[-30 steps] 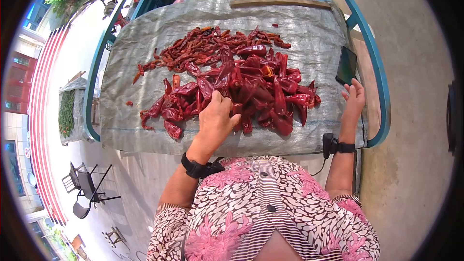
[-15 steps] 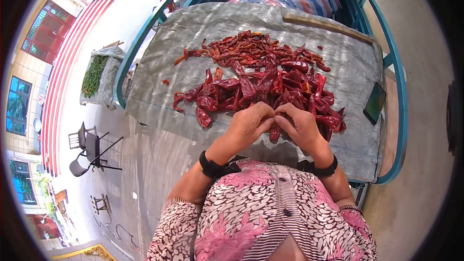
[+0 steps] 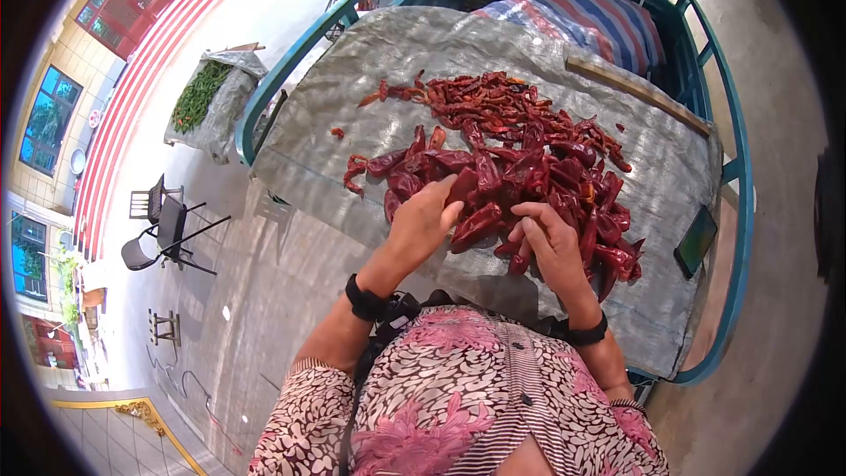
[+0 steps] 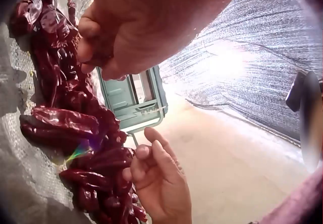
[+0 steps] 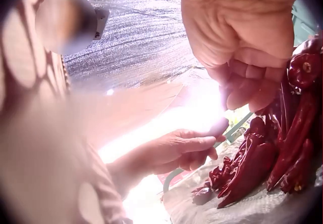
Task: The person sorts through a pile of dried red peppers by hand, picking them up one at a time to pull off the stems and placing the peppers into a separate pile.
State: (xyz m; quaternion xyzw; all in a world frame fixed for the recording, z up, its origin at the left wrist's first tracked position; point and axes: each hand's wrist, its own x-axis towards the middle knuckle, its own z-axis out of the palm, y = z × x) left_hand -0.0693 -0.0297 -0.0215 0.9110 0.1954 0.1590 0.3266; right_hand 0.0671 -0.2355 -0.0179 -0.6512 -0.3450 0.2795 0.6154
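A heap of shiny dark red chili peppers [image 3: 480, 172] lies on a grey woven sheet [image 3: 308, 132]. My left hand [image 3: 421, 222] is at the near left side of the heap. Its fingers and thumb pinch a red chili pepper [image 3: 463, 185], mostly covered by the fingers in the left wrist view. To the right, my right hand [image 3: 557, 251] hovers at the heap's near edge, fingers loosely bent and holding nothing. A wrinkled single chili pepper [image 3: 477, 227] lies between the hands.
Behind the heap spreads a band of thinner, drier chilies [image 3: 493, 101]. A phone [image 3: 696, 242] rests at the sheet's right edge, and a wooden strip [image 3: 636, 95] along the back. The teal cart rail [image 3: 736, 300] borders the right side. Black chairs [image 3: 172, 229] stand at left.
The right hand came from beside the phone to meet the left at the heap, and the two have since parted. The head view has turned, shifting the sheet rightward.
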